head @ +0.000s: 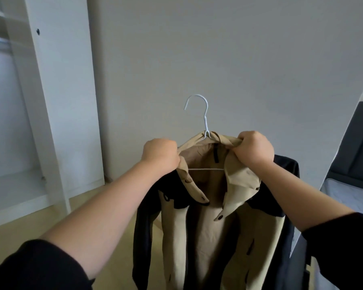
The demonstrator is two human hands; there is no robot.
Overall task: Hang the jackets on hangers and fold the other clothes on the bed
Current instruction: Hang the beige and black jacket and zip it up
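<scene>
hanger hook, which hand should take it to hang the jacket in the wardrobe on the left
Left, probably. The left hand grips the beige and black jacket collar on the side toward the open white wardrobe; the white wire hanger hook sits nearer it.

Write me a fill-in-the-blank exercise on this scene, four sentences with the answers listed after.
1. The jacket is beige with sleeves of ____ colour.
2. The white wire hanger sits inside the jacket's ____.
3. The left hand and the right hand grip the jacket near its ____.
4. The open wardrobe stands on the ____ side of the view.

Answers: black; collar; shoulders; left
</scene>
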